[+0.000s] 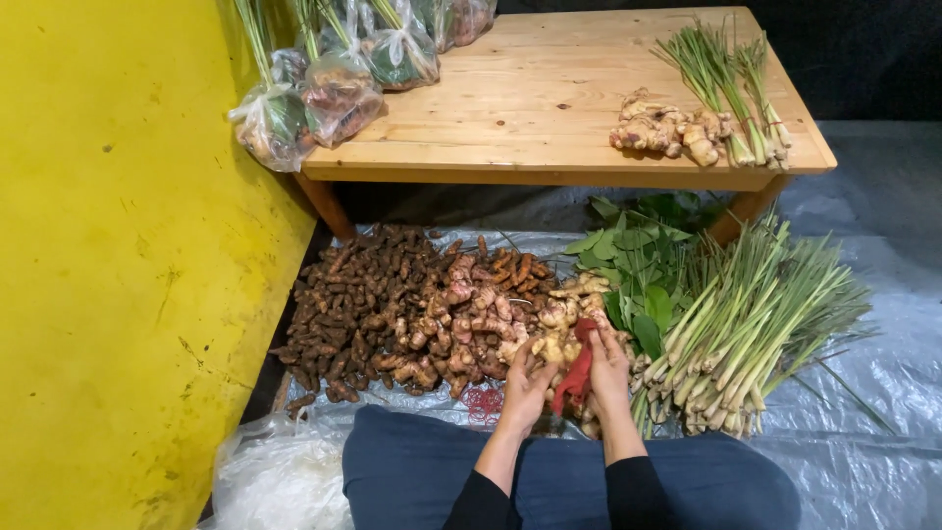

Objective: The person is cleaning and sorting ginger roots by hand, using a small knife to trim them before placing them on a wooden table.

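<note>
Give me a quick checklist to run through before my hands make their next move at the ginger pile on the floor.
1. Left hand on the ginger pile: ok, it touches a pale root.
2. Right hand has the red piece: ok, held against the ginger.
3. Red piece's kind: cannot tell.
4. Lemongrass bundle clear of the hands: ok, it lies to the right.
5. Low wooden table has bare space: ok.
6. Grip firmness: cannot tell.
</note>
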